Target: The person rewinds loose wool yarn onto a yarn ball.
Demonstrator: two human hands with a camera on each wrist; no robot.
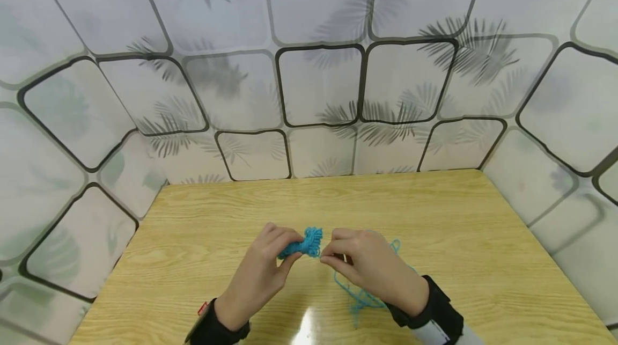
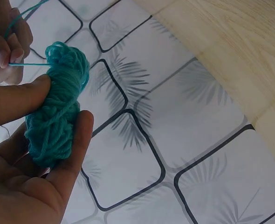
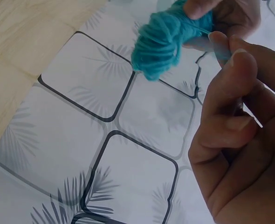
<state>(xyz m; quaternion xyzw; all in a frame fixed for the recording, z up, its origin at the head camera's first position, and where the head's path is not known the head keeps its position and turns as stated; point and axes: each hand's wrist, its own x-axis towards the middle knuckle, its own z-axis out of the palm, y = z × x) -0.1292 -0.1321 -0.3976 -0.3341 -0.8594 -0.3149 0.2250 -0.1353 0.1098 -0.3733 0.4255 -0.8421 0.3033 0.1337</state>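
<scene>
A small bundle of blue yarn (image 1: 309,243), wound round its middle with loops at the end, is held between the thumb and fingers of my left hand (image 1: 263,267). In the left wrist view the yarn bundle (image 2: 58,107) stands tilted across that hand's fingers. My right hand (image 1: 369,264) is just to the right, apart from the bundle. Its thumb and fingertips pinch a strand of yarn (image 2: 30,64) that runs taut to the bundle. In the right wrist view the bundle (image 3: 158,44) shows its looped end.
Loose blue yarn (image 1: 364,299) lies tangled on the wooden table (image 1: 232,211) under and beside my right hand. A small red object (image 1: 202,308) sits by my left wrist, partly hidden. Patterned white sheeting (image 1: 318,87) surrounds the table at the back and sides.
</scene>
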